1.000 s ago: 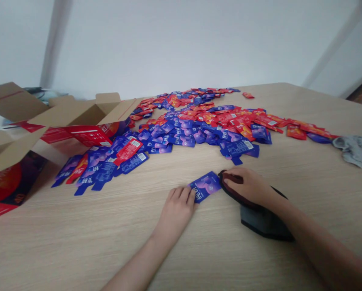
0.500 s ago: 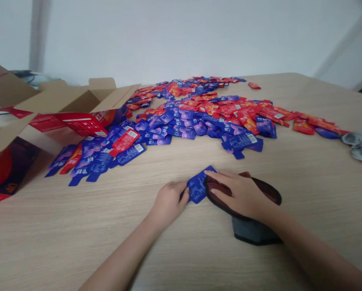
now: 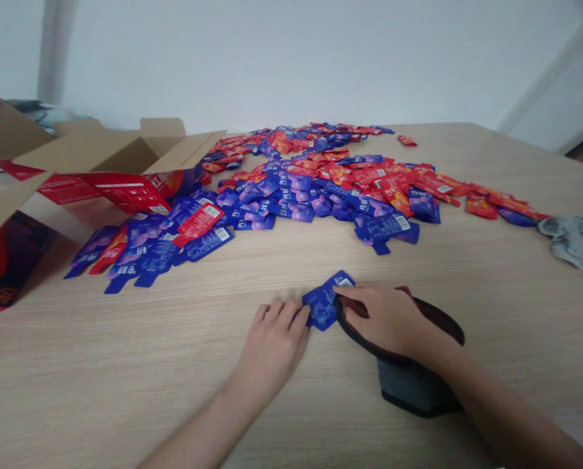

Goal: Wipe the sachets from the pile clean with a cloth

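Blue packet [image 3: 322, 307] now barcode side up

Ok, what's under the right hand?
The right hand lies over a black-rimmed, dark-red oval object; its fingers overlap the right side of a flat, blue printed packet. Whatever the palm covers is hidden.

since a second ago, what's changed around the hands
The blue packet has been turned over, its barcode now facing up. The right hand now has one of its fingers on it. The left hand stays at its left end; pile and open boxes look unmoved.
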### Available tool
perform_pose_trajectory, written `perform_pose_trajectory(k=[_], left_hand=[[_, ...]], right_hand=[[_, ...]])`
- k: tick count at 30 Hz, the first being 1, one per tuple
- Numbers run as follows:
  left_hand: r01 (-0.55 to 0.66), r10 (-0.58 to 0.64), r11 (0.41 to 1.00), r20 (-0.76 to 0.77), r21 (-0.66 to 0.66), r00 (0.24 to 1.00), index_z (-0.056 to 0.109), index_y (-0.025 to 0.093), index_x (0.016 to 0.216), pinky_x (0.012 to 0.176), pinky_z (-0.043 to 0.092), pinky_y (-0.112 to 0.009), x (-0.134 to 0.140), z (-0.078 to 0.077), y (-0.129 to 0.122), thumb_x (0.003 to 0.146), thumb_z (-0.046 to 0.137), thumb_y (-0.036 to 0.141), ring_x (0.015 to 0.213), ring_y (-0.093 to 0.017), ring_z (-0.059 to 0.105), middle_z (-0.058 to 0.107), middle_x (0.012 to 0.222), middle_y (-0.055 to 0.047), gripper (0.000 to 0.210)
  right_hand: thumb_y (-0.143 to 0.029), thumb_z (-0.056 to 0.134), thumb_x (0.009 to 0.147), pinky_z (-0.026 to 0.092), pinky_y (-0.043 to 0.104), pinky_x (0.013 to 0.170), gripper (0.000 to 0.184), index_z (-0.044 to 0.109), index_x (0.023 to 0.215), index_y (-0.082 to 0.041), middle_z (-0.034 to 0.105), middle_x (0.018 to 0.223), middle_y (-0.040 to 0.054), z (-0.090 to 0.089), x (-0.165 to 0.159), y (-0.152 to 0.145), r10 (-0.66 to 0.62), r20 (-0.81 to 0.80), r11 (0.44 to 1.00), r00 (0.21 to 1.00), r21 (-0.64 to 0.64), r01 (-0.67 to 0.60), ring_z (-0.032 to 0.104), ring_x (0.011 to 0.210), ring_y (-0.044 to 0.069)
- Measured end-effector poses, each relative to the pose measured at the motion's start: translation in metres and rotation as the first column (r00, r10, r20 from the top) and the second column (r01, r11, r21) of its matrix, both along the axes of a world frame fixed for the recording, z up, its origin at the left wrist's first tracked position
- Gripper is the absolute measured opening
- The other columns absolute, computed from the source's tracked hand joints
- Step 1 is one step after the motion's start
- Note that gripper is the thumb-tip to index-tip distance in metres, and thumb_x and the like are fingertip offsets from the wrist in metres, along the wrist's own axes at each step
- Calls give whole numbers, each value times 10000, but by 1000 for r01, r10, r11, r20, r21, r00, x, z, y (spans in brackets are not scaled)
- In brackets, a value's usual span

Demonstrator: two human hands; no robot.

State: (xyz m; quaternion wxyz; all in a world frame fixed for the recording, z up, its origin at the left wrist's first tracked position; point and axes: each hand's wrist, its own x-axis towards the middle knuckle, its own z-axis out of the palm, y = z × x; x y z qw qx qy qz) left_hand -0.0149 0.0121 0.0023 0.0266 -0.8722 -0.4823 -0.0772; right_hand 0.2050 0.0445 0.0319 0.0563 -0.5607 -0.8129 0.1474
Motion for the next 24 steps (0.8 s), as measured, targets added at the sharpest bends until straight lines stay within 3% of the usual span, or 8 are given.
perform_pose_trajectory(k=[3,7,12,15,18,24], left_hand=[[12,-10,999,-61,37,998,565,134,1284,875,463,-418,1,-6,-11,918,517,146,1107,-280,553,589,1314,-106,370],[65,-63,998,-125,14,990,547,125,1314,870,476,-400,4,-11,-16,929,492,113,1109,-267,565,589,1335,-93,390],[61,-60,998,-106,13,993,521,181,1358,903,487,-427,7,-14,-21,934,496,139,1202,-303,538,551,1395,-77,428],[35,-34,999,-116,5,993,579,132,1295,906,496,-413,10,-15,-24,920,482,121,1226,-304,532,580,1360,-108,387],[23,-26,1000,-130,-19,991,605,138,1266,906,499,-403,13,-14,-25,896,455,89,1235,-294,533,598,1338,-110,402],[35,-47,985,-69,-170,996,489,76,1383,955,469,-450,13,1,-23,748,509,134,1283,-331,472,433,1479,-153,638]], right_hand=[[-337,483,872,479,346,746,371,664,1195,-313,739,1024,40,4,8,2,2,-3,997,1000,-74,-2,676,932,245],[-355,508,877,475,367,827,330,675,1155,-291,720,1096,49,12,19,9,27,-66,991,997,-126,-35,655,985,250],[-324,433,955,459,329,855,296,614,1175,-245,669,1151,59,8,3,13,116,-210,989,971,117,-93,614,1006,199],[-274,435,961,441,324,759,237,659,1026,-233,660,997,62,-7,-23,10,224,-48,945,973,255,-205,583,904,199],[-267,472,944,401,328,670,218,677,880,-229,629,919,65,-18,-36,8,234,138,922,962,281,-264,541,838,209],[-241,467,937,410,315,706,244,707,895,-249,609,946,63,-18,-4,12,62,110,970,992,227,-86,557,909,210]])
